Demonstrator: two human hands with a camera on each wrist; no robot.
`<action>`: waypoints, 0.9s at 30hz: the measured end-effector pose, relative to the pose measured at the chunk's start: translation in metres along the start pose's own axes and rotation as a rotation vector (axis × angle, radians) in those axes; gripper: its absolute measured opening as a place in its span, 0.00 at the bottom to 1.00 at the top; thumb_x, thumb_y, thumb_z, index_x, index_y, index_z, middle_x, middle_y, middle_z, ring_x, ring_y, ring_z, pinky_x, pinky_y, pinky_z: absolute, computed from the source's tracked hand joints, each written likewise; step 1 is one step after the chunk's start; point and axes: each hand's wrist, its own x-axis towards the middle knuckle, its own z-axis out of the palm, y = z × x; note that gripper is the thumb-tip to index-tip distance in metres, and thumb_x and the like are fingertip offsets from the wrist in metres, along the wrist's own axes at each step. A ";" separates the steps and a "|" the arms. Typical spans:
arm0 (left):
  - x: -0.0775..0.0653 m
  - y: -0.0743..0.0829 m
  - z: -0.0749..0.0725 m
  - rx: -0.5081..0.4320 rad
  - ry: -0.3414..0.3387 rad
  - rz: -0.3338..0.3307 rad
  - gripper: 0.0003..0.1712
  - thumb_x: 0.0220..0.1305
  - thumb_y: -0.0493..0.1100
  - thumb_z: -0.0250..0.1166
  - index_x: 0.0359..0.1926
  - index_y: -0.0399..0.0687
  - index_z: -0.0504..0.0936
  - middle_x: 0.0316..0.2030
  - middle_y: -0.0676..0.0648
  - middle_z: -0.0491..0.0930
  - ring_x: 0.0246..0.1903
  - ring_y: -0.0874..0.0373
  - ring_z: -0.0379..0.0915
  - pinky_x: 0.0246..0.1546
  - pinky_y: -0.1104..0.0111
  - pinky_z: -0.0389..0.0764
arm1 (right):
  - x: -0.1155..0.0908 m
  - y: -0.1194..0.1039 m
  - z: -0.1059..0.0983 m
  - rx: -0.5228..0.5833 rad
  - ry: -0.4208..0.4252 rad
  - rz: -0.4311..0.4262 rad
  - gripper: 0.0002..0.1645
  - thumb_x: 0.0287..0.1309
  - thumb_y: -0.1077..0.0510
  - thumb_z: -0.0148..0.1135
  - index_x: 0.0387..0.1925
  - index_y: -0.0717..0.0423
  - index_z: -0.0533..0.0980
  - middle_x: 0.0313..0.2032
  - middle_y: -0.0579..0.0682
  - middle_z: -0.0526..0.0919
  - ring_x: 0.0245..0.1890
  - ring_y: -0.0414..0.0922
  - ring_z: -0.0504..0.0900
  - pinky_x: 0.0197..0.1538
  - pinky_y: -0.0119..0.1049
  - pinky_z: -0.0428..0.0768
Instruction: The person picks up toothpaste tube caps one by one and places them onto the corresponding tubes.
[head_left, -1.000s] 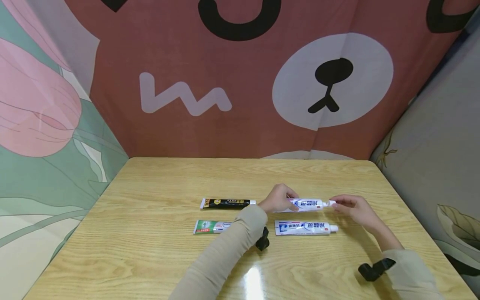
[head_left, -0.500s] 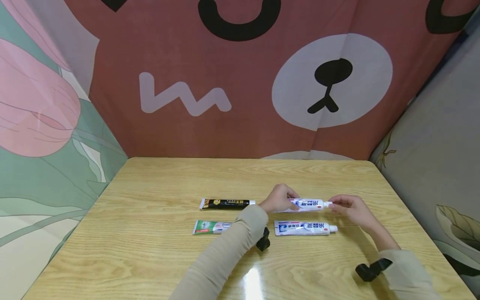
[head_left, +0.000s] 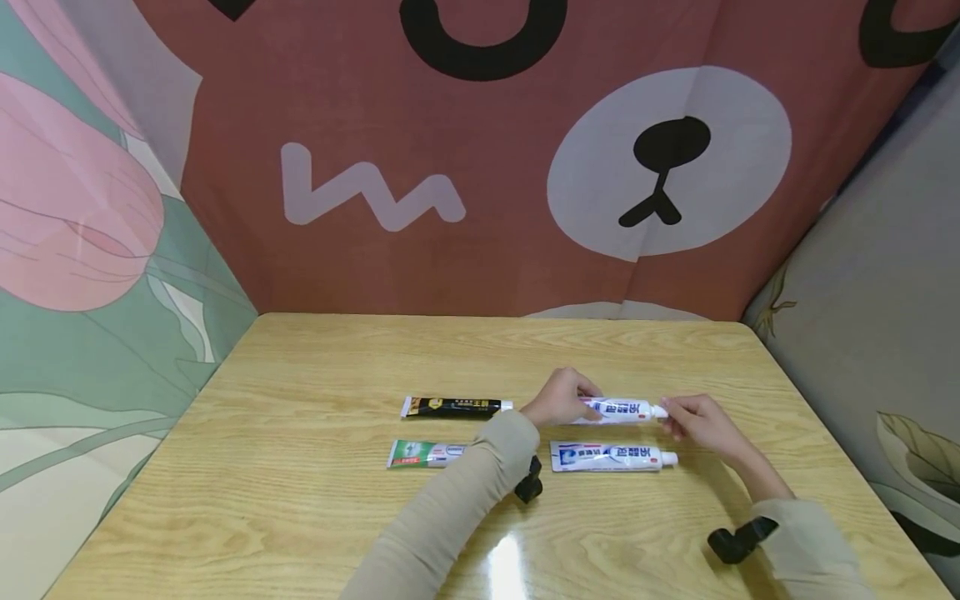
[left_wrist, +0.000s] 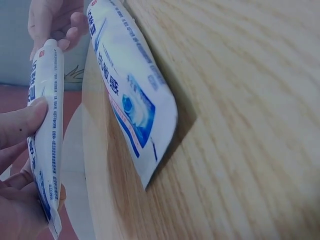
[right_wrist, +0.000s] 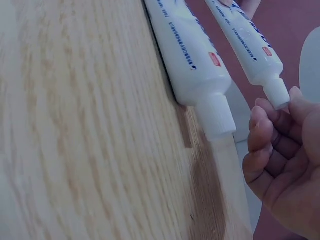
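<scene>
My left hand [head_left: 558, 398] grips the body of a white and blue toothpaste tube [head_left: 624, 410], thumb on one face and fingers behind it. The tube's white cap [right_wrist: 276, 92] points right and sits on the nozzle end. At the end of that cap, the thumb and forefinger of my right hand [head_left: 703, 419] pinch it, the other fingers curled below. A second white and blue toothpaste tube [head_left: 606, 456] lies flat on the table just in front, its cap on and also to the right. The left hand covers the held tube's tail in the head view.
Left of the hands, a black toothpaste tube [head_left: 457, 407] lies in the back row. A green and white toothpaste tube [head_left: 423, 454] lies in front of it, partly hidden by the left sleeve [head_left: 450, 517]. Patterned cloth [head_left: 375, 275] hangs behind the wooden table [head_left: 262, 500].
One second ago the cap stood slightly off the nozzle, with a gap showing. It has moved left onto the tube, and the right hand's fingers have since turned. The left hand stays put.
</scene>
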 end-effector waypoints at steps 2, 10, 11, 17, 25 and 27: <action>0.000 -0.001 0.001 -0.005 0.000 0.001 0.16 0.44 0.35 0.73 0.39 0.42 0.84 0.35 0.52 0.83 0.34 0.67 0.75 0.36 0.78 0.74 | -0.001 0.000 -0.001 0.008 -0.008 0.022 0.28 0.69 0.52 0.41 0.30 0.75 0.75 0.22 0.56 0.77 0.19 0.39 0.73 0.22 0.34 0.73; 0.001 -0.003 0.001 -0.009 0.008 -0.016 0.16 0.44 0.36 0.73 0.39 0.42 0.84 0.36 0.52 0.82 0.35 0.66 0.75 0.37 0.78 0.74 | -0.010 0.005 -0.009 0.017 -0.010 -0.031 0.20 0.60 0.58 0.56 0.48 0.70 0.70 0.37 0.62 0.78 0.31 0.43 0.78 0.31 0.37 0.77; 0.001 -0.004 0.001 -0.009 0.009 -0.017 0.16 0.44 0.36 0.73 0.38 0.43 0.84 0.35 0.52 0.82 0.35 0.66 0.75 0.37 0.78 0.74 | -0.010 0.005 -0.009 0.018 0.000 -0.033 0.19 0.59 0.59 0.58 0.47 0.70 0.71 0.38 0.62 0.78 0.33 0.43 0.79 0.32 0.36 0.78; 0.001 -0.006 0.002 -0.020 0.006 0.006 0.15 0.44 0.36 0.73 0.37 0.42 0.84 0.35 0.52 0.83 0.35 0.66 0.75 0.36 0.78 0.74 | -0.008 0.004 -0.007 -0.013 0.043 -0.054 0.15 0.59 0.61 0.57 0.42 0.71 0.74 0.35 0.61 0.80 0.31 0.41 0.79 0.32 0.35 0.79; 0.000 -0.001 0.002 -0.004 0.005 0.022 0.15 0.44 0.36 0.73 0.38 0.41 0.84 0.36 0.51 0.83 0.35 0.66 0.76 0.36 0.79 0.74 | -0.006 0.001 -0.006 -0.043 0.026 -0.050 0.18 0.66 0.58 0.48 0.28 0.70 0.74 0.20 0.51 0.73 0.20 0.39 0.69 0.22 0.33 0.69; -0.001 0.000 0.001 0.002 0.004 0.023 0.15 0.44 0.36 0.73 0.38 0.41 0.84 0.36 0.51 0.83 0.35 0.66 0.76 0.37 0.79 0.74 | -0.006 0.000 -0.006 -0.045 0.015 -0.048 0.21 0.67 0.57 0.46 0.25 0.70 0.73 0.20 0.51 0.72 0.19 0.39 0.68 0.21 0.33 0.69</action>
